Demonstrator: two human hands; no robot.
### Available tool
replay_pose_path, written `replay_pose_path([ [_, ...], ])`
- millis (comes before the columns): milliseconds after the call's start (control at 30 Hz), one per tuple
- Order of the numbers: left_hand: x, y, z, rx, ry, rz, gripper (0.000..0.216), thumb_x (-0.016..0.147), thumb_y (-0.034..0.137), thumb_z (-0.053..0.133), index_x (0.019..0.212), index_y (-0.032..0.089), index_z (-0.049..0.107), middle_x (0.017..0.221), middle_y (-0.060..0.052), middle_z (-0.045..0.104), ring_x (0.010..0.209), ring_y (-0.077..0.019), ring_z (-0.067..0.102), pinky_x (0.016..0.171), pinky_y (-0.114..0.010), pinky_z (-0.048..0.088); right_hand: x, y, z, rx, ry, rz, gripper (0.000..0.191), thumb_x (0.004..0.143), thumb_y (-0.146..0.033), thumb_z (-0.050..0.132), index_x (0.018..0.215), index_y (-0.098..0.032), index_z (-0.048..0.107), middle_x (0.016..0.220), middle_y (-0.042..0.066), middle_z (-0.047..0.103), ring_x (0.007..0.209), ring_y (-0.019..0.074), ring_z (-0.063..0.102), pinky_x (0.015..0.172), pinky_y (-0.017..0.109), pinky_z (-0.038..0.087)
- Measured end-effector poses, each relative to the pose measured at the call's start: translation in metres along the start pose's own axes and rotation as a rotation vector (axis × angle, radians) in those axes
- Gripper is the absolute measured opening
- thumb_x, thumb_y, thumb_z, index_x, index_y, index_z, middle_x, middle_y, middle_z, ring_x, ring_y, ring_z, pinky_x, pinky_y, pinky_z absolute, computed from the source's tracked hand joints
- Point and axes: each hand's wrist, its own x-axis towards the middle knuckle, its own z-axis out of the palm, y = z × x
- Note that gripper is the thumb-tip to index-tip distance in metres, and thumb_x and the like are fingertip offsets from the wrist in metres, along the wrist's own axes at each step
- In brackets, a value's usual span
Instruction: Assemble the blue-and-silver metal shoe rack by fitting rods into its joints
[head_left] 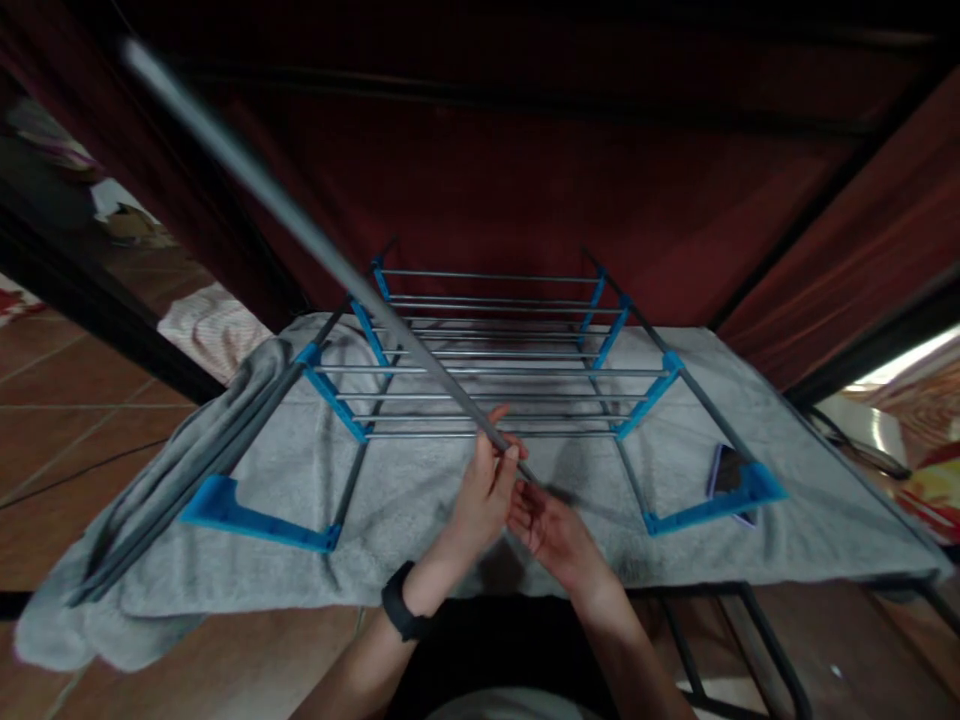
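Note:
A long grey metal tube (330,255) slants from the upper left down to my two hands at the middle. My left hand (487,485), with a dark band on its wrist, is closed around the tube near its lower end. Just below it, my right hand (544,525) has its fingers curled at the tube's end. Behind the tube stands a partly assembled rack (480,370) with grey crossbars and blue plastic brackets. One blue end bracket (259,515) sits at its front left, another blue bracket (716,498) at its front right.
The rack rests on a grey blanket (442,540) over a raised surface. More grey tubes (180,500) lie along its left side. A phone (727,472) lies partly behind the right bracket. A dark red panel (495,180) rises behind, and a black metal frame (757,630) stands below right.

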Motion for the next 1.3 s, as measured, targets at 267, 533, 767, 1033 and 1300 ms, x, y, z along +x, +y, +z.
replay_pose_path([
  [267,0.005,0.011,-0.037,0.518,-0.193,0.211,0.041,0.113,0.030,0.045,0.153,0.023,0.054,0.127,-0.013,0.077,0.114,-0.0260,0.076,0.102,-0.044,0.061,-0.013,-0.019,0.005,-0.168,0.131,-0.229,0.034,0.076,-0.040,0.098,0.102,-0.024,0.082,0.097,0.004,0.085,0.086,0.0181,0.078,0.079,0.029,0.065],
  [533,-0.022,-0.062,-0.063,0.725,-0.356,0.160,0.029,0.111,0.029,0.044,0.124,0.025,0.070,0.108,-0.009,0.082,0.100,-0.0270,0.081,0.090,-0.041,0.065,-0.007,-0.027,-0.014,-0.278,0.399,-0.527,0.035,0.071,-0.036,0.098,0.096,-0.027,0.076,0.092,-0.001,0.082,0.088,0.0190,0.078,0.082,0.031,0.065],
  [767,-0.027,-0.091,-0.075,0.913,-0.438,0.199,0.039,0.110,0.021,0.041,0.131,0.023,0.075,0.116,-0.011,0.082,0.103,-0.0281,0.081,0.095,-0.044,0.065,-0.003,-0.036,-0.031,-0.181,0.435,-0.567,0.047,0.074,-0.038,0.096,0.115,-0.027,0.076,0.102,0.002,0.085,0.092,0.0221,0.081,0.085,0.038,0.068],
  [1033,-0.035,-0.108,-0.088,0.963,-0.487,0.131,0.043,0.112,0.029,0.043,0.145,0.021,0.071,0.125,-0.012,0.083,0.109,-0.0277,0.081,0.097,-0.042,0.065,0.005,-0.045,-0.063,-0.162,0.502,-0.618,0.034,0.068,-0.028,0.098,0.088,-0.028,0.070,0.089,-0.001,0.080,0.082,0.0179,0.077,0.083,0.032,0.068],
  [1300,-0.056,-0.125,-0.106,1.052,-0.469,0.122,0.035,0.111,0.029,0.044,0.126,0.022,0.074,0.116,-0.012,0.084,0.106,-0.0302,0.081,0.097,-0.045,0.064,0.006,-0.029,-0.088,-0.195,0.597,-0.543,0.046,0.068,-0.040,0.101,0.073,-0.028,0.057,0.071,-0.008,0.066,0.070,0.0143,0.070,0.077,0.030,0.065],
])
